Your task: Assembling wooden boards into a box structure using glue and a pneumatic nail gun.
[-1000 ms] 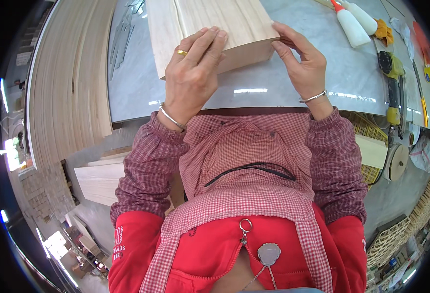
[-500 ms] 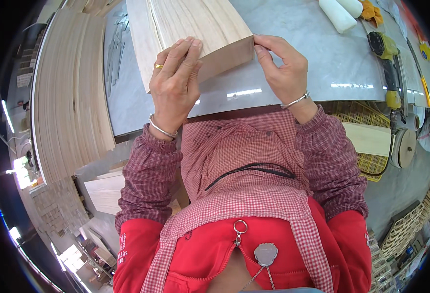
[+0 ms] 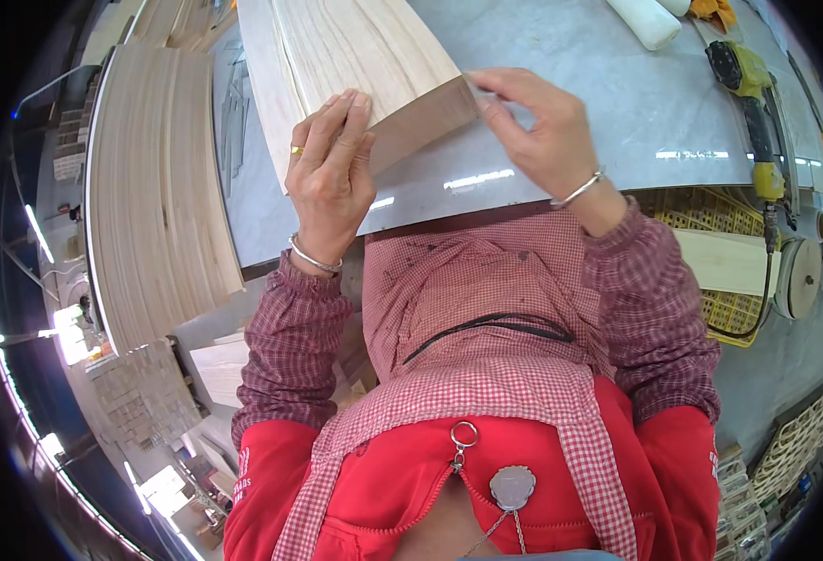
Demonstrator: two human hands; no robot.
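A pale wooden box (image 3: pixel 360 56) with striped grain lies at an angle on the grey table, its plain side face (image 3: pixel 421 122) toward me. Over its near left edge rests my left hand (image 3: pixel 327 178), fingers long on the top and thumb by the side face, gripping the edge. At the near right corner, my right hand (image 3: pixel 542 126) has thumb and forefinger drawn together in a pinch. The fingertips are slightly blurred, and whatever is between them is too small to make out.
Wooden boards (image 3: pixel 159 187) stand stacked at left, beside thin grey strips (image 3: pixel 234 122) on the table (image 3: pixel 599 112). To the right lies a yellow-black air tool (image 3: pixel 758 122) with a hose. White rolls (image 3: pixel 645 21) lie at the back. A yellow crate (image 3: pixel 729 313) stands below the table's right edge.
The view has shifted a little. The box's near right corner has moved slightly left and nearer, and my right hand's fingertips have slid a little down along that corner. My left hand stays on the box.
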